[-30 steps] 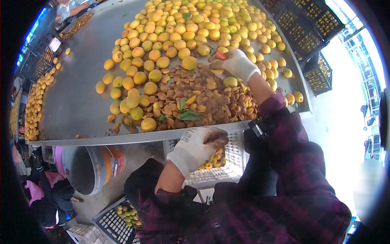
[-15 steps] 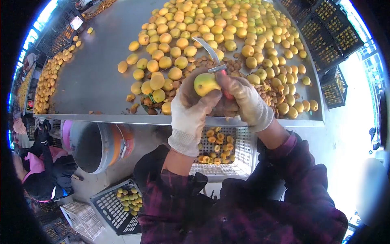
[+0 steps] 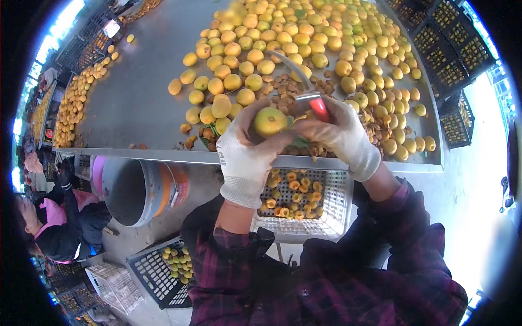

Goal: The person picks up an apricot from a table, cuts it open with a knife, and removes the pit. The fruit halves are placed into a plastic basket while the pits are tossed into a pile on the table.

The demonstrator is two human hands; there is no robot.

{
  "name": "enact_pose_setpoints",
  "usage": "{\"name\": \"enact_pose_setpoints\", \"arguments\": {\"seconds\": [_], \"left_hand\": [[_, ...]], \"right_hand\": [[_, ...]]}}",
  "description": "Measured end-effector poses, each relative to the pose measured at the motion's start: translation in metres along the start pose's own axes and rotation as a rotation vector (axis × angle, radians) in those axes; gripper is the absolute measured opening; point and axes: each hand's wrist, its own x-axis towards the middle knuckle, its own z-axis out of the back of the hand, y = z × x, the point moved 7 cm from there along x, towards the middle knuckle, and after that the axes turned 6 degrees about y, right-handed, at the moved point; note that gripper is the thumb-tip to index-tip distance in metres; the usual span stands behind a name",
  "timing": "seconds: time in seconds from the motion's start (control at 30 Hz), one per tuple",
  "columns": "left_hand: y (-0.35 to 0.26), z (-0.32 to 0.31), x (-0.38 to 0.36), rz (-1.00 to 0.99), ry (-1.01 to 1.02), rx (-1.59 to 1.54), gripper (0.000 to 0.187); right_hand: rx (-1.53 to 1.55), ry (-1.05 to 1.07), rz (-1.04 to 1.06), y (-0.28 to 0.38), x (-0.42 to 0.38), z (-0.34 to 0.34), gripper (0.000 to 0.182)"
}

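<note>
A yellow-green apricot [image 3: 270,121] is held by my left hand [image 3: 247,149], its thumb and fingers curled round it. My right hand [image 3: 341,133], also in a whitish glove, is closed on the red handle of a curved knife [image 3: 319,108]. The blade points up and to the left, above the apricot. My right fingertips are close beside the fruit, where a green leaf [image 3: 299,141] shows. Both hands are above the front edge of the metal table [image 3: 136,108]. Behind them lie many whole apricots [image 3: 261,38] and a heap of brown pits [image 3: 293,89].
Below the table edge, a white crate [image 3: 337,206] holds halved apricots. A grey bucket [image 3: 125,190] stands to the left, with a black crate [image 3: 157,271] of greenish fruit below it. A person [image 3: 68,228] is at far left. Black crates [image 3: 457,38] are stacked at right.
The knife has tilted, and its red handle now shows above my right fingers. My right hand has moved a little right. A leaf now shows beside the apricot. The whole view has shifted slightly.
</note>
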Motion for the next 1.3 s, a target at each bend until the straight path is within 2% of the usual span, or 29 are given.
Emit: {"name": "enact_pose_setpoints", "arguments": {"seconds": [0.1, 0.13, 0.17, 0.2, 0.23, 0.27, 0.33, 0.37, 0.43, 0.53, 0.7, 0.77, 0.83, 0.9, 0.93, 1.0, 1.03, 1.07, 1.13, 1.2, 1.3], "left_hand": [[-0.001, -0.006, -0.001, -0.180, 0.054, 0.202, 0.056], [0.002, -0.005, -0.004, -0.228, 0.058, 0.233, 0.057], [0.007, -0.004, -0.006, -0.246, 0.090, 0.443, 0.060], [-0.004, -0.006, -0.007, -0.234, 0.101, 0.485, 0.059], [-0.011, -0.005, -0.009, -0.253, 0.093, 0.591, 0.058], [-0.017, -0.007, -0.009, -0.288, 0.078, 0.454, 0.058], [-0.007, -0.006, -0.008, -0.179, 0.091, 0.496, 0.061], [-0.016, -0.007, -0.009, -0.216, 0.107, 0.606, 0.062], [-0.015, -0.006, -0.009, -0.235, 0.106, 0.506, 0.062], [-0.013, -0.009, -0.010, -0.245, 0.134, 0.582, 0.063], [-0.009, -0.013, -0.012, -0.277, 0.096, 0.749, 0.058], [-0.009, -0.013, -0.010, -0.285, 0.044, 0.804, 0.056], [-0.005, -0.015, -0.008, -0.155, 0.059, 0.854, 0.054], [-0.005, -0.017, -0.005, -0.137, 0.051, 0.816, 0.055], [-0.006, -0.018, -0.005, -0.208, 0.028, 0.773, 0.056], [-0.008, -0.018, -0.006, -0.325, 0.020, 0.647, 0.060], [-0.009, -0.020, -0.006, -0.320, 0.034, 0.637, 0.060], [-0.009, -0.018, -0.003, -0.259, 0.030, 0.510, 0.061], [0.004, -0.017, 0.003, -0.157, 0.065, 0.233, 0.063], [0.004, -0.016, 0.004, -0.177, 0.061, 0.214, 0.063], [-0.002, -0.015, 0.000, -0.149, 0.070, 0.215, 0.062]], "right_hand": [[-0.069, -0.014, 0.013, -0.002, 0.008, -0.010, 0.041], [-0.074, 0.032, -0.051, -0.014, 0.013, -0.010, 0.045], [0.025, 0.014, 0.011, -0.006, 0.014, -0.013, 0.044], [0.158, 0.061, -0.022, 0.005, 0.015, -0.017, 0.042], [0.057, 0.074, -0.102, -0.013, 0.019, -0.012, 0.040], [0.047, 0.066, -0.101, -0.008, 0.018, -0.014, 0.039], [-0.027, 0.068, -0.169, -0.003, 0.014, -0.012, 0.034], [0.042, 0.072, -0.149, -0.009, 0.014, -0.012, 0.029], [0.101, 0.057, -0.208, -0.006, 0.011, -0.010, 0.025], [0.047, 0.070, -0.298, 0.000, 0.006, -0.011, 0.023], [-0.029, 0.066, -0.128, -0.012, 0.009, -0.016, 0.024], [-0.047, -0.028, 0.007, -0.024, 0.014, -0.015, 0.028], [0.057, 0.003, -0.010, -0.047, 0.019, -0.019, 0.031], [-0.194, -0.263, 0.114, -0.049, 0.017, -0.002, 0.033], [-0.232, -0.207, 0.031, -0.039, 0.017, 0.000, 0.031], [-0.317, -0.281, 0.094, -0.037, 0.020, 0.011, 0.029], [-0.404, -0.358, 0.158, -0.020, 0.016, 0.015, 0.027], [-0.532, -0.349, 0.051, -0.003, 0.014, 0.018, 0.027], [-0.604, -0.416, 0.094, -0.009, 0.014, 0.031, 0.027], [-0.677, -0.471, 0.143, -0.005, 0.011, 0.037, 0.027], [0.110, -0.087, 0.053, -0.005, 0.010, 0.007, 0.027]]}}
